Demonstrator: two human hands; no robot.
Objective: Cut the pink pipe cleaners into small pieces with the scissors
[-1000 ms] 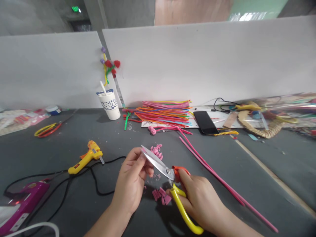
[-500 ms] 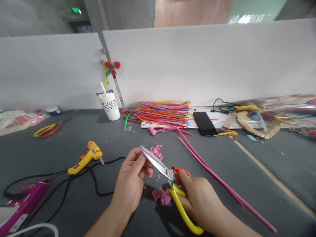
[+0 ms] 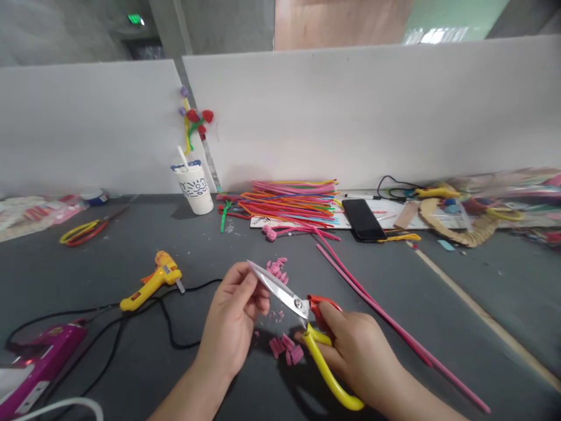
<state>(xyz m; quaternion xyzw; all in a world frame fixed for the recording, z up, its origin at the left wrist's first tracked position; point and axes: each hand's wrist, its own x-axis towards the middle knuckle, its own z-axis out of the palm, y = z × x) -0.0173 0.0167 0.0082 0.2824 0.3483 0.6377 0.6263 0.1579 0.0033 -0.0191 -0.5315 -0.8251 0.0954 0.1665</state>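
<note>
Over grey surface, well off back edge, wraps right hand round scissors. Pinches with left hand near their tips; cannot tell what.

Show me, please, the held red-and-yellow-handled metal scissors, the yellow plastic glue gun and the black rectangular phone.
Held red-and-yellow-handled metal scissors [image 3: 280,290]: head view, on blade.
Yellow plastic glue gun [image 3: 154,283]: head view, on handle.
Black rectangular phone [image 3: 363,220]: head view, on screen.
</note>
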